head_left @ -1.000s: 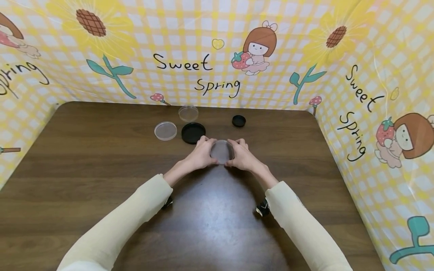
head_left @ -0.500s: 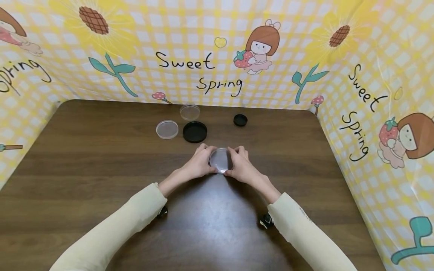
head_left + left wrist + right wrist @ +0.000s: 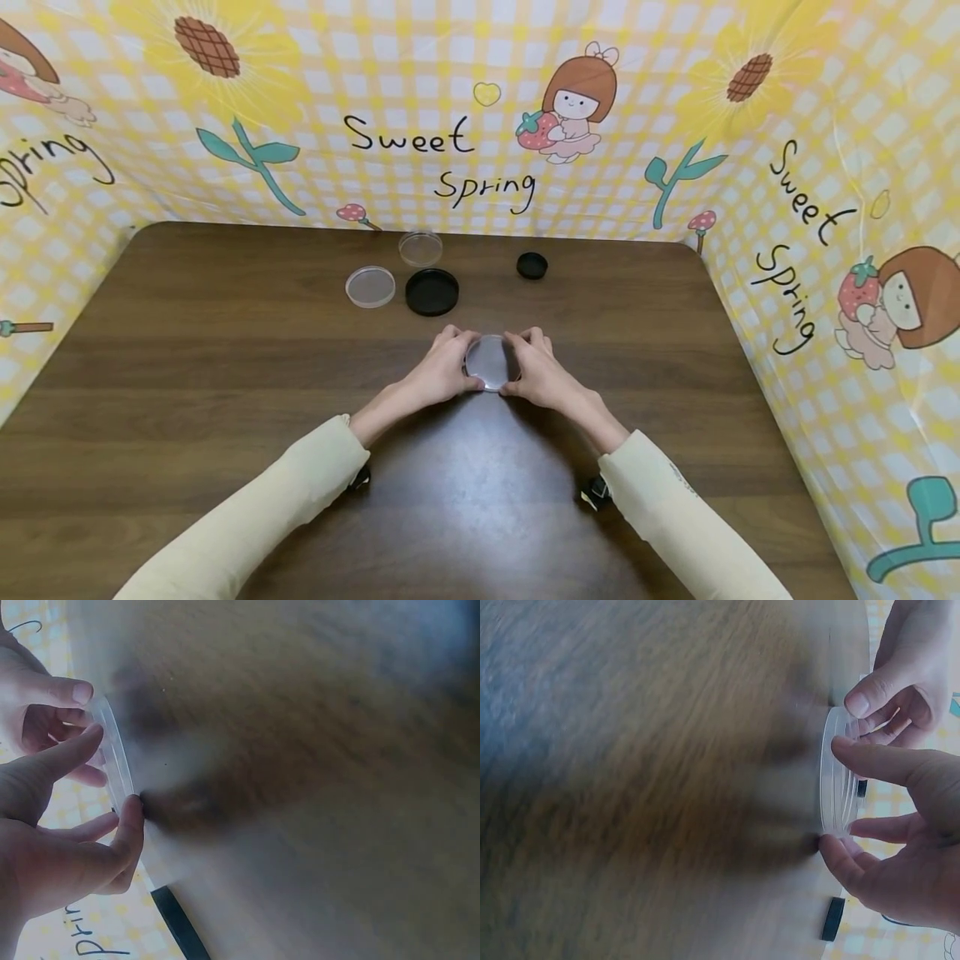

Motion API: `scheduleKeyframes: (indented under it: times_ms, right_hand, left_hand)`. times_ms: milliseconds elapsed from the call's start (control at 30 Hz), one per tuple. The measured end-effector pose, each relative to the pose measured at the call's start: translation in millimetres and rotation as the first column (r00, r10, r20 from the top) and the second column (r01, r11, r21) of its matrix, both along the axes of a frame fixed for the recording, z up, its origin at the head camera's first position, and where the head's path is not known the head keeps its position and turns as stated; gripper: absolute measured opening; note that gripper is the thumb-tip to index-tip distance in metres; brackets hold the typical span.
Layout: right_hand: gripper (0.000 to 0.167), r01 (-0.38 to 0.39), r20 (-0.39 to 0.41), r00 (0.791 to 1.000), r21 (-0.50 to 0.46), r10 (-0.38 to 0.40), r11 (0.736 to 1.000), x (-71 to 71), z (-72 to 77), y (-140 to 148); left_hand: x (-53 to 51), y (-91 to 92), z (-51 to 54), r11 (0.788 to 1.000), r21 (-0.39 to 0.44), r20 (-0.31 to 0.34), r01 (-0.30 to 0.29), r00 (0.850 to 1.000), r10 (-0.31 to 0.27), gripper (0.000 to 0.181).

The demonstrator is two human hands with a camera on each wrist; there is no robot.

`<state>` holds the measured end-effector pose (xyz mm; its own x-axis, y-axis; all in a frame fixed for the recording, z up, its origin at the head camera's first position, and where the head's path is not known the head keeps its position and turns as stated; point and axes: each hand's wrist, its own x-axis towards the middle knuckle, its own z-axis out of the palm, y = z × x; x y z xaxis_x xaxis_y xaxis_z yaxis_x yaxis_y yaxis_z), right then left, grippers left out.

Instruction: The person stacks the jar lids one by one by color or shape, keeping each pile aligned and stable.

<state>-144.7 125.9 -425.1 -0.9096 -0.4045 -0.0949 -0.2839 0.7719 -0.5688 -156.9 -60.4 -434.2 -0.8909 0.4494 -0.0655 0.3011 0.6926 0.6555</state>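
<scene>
A clear round petri dish (image 3: 491, 363) lies between my two hands, low at the tabletop. My left hand (image 3: 444, 367) grips its left rim, with the thumb on the near side and the fingers on the far side. My right hand (image 3: 542, 371) holds the right rim in the same way. In the left wrist view the left hand (image 3: 71, 832) pinches the dish edge (image 3: 114, 746). The right wrist view has the right hand (image 3: 904, 817) on the other side of the dish (image 3: 832, 776), whose rim looks layered.
Behind the hands lie a large black round dish (image 3: 432, 292), a clear dish (image 3: 370, 287) at its left and another clear dish (image 3: 421, 248) at the back. A small black round dish (image 3: 532, 266) sits further right. A patterned cloth (image 3: 300, 167) walls the wooden table (image 3: 187, 367).
Both hands have drawn the petri dish towards the person, away from the black dish. The last half second shows only a slight further shift. The other dishes have stayed put.
</scene>
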Motion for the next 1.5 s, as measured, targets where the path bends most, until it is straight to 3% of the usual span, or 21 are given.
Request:
scheduleKeyframes:
  times_ms: [333,667,967,1500]
  right_hand:
    - [0.083,-0.036,0.007,0.999,-0.016,0.036,0.999,-3.0,-1.8,10]
    - [0.083,-0.018,0.006,1.000,-0.041,0.018,0.999,-2.6,2.2,19]
    - [0.084,-0.024,0.027,0.999,-0.042,0.025,0.999,-3.9,2.6,14]
    - [0.085,-0.024,0.077,0.997,-0.018,0.025,1.000,-8.2,9.6,11]
  left_hand:
    - [-1.2,-1.0,1.9,1.000,0.018,0.016,0.022,1.000,-0.022,0.067]
    - [-7.6,0.2,3.5,0.996,0.044,0.010,0.079,0.997,-0.080,0.069]
    - [-11.1,-8.6,0.2,0.992,0.096,0.037,0.087,0.995,-0.091,0.070]
    - [-8.9,-26.2,-2.7,0.978,0.184,-0.032,0.100,0.995,-0.096,0.063]
